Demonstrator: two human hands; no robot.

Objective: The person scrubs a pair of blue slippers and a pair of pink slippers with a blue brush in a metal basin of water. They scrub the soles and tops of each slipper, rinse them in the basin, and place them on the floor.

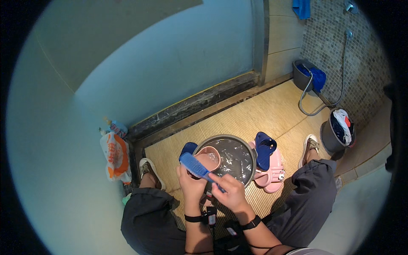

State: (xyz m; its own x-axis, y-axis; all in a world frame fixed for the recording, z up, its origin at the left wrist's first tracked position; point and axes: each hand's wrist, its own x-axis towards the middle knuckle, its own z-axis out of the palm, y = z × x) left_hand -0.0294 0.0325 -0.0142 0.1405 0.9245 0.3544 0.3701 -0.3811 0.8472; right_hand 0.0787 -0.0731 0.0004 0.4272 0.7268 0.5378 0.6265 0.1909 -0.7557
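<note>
My right hand [231, 193] grips the handle of a blue scrubbing brush [195, 165], whose head slants up to the left across my left hand [193, 185]. The fingers of my left hand curl beneath the brush head, beside a pink plastic cup [210, 158]. A dark patch shows between the left hand and the brush; whether the hand holds it or the cup, I cannot tell. The cup, with water in it, sits at the left side of a grey round basin [237, 159] filled with water.
Right of the basin lie a navy clog [265, 151] and pink slides [274, 177]; another navy shoe [188, 149] is at its left. Buckets of cloth [333, 135] [302, 76] and a shower hose [342, 79] line the right wall. A plastic bag [116, 156] stands left.
</note>
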